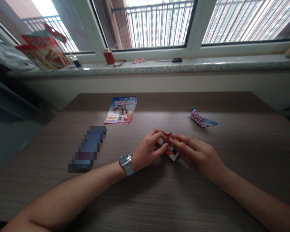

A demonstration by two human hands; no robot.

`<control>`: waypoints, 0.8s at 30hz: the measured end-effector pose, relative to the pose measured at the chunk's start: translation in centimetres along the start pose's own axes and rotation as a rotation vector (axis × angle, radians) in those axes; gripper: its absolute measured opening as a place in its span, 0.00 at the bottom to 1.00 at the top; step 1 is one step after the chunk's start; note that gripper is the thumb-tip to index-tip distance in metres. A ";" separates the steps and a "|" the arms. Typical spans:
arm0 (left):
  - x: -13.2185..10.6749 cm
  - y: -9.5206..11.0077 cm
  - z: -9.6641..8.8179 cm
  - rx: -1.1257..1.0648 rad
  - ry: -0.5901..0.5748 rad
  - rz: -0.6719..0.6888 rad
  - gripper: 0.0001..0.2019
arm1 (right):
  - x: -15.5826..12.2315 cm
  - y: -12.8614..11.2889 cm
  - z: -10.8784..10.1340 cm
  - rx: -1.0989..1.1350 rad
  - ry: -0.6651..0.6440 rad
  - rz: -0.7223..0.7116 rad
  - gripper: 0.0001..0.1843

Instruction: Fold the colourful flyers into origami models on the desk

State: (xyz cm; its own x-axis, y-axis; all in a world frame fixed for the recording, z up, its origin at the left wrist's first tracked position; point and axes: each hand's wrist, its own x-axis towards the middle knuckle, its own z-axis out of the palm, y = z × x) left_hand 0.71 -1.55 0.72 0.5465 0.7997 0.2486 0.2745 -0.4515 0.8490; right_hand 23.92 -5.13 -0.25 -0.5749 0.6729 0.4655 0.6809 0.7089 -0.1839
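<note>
Between my two hands, low over the table, is a small folded piece of printed paper [173, 152] in red, white and dark colours. My left hand [149, 146], with a metal watch on its wrist, pinches the paper's left side with bent thumb and fingers. From the right, my right hand [198, 154] presses its closed fingertips on the paper's upper right part. The fingers cover much of the paper, so its full shape is hidden. Beyond my right hand lies a folded printed paper [201, 120], blue with red and white print.
A small stack of printed flyers [120, 111] lies on the wooden table [159, 103] at the back left. Nearer is a blurred-out dark oblong thing [88, 149]. Scissors [176, 60], a red item [108, 56] and a red bag [47, 51] are on the stone windowsill [140, 69].
</note>
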 end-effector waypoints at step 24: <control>-0.1 0.1 -0.1 0.010 -0.021 0.007 0.04 | -0.2 -0.1 0.2 -0.023 -0.014 0.016 0.20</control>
State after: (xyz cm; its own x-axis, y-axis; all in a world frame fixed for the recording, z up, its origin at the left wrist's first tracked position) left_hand 0.59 -1.57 0.83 0.5649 0.7879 0.2450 0.2779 -0.4613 0.8426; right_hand 23.86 -5.26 -0.50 -0.5703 0.6868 0.4506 0.6999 0.6934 -0.1711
